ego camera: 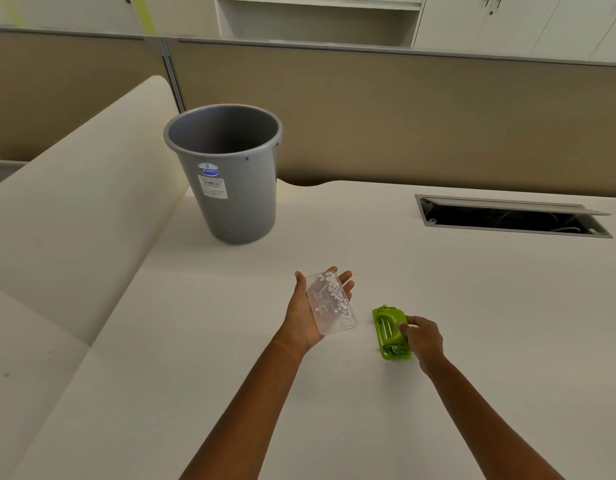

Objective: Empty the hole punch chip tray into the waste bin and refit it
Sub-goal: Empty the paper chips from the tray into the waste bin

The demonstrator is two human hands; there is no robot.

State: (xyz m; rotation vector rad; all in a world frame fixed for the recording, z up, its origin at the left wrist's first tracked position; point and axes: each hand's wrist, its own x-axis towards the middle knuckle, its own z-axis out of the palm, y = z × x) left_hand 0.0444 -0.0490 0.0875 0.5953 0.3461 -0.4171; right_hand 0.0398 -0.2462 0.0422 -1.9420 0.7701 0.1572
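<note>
A clear plastic chip tray (329,304) lies in the palm of my left hand (308,313), open side up, with several white paper dots along its right side. To its right the green hole punch (389,332) lies upside down on the white desk, its metal underside showing. My right hand (422,336) grips the punch from its right edge. A grey waste bin (227,174) stands upright on the desk farther back and to the left, well apart from both hands.
A white desk (438,341) carries everything. An open cable hatch (510,218) sits at the back right. A beige partition wall (403,116) runs behind the desk. A curved white side panel (74,220) rises at the left.
</note>
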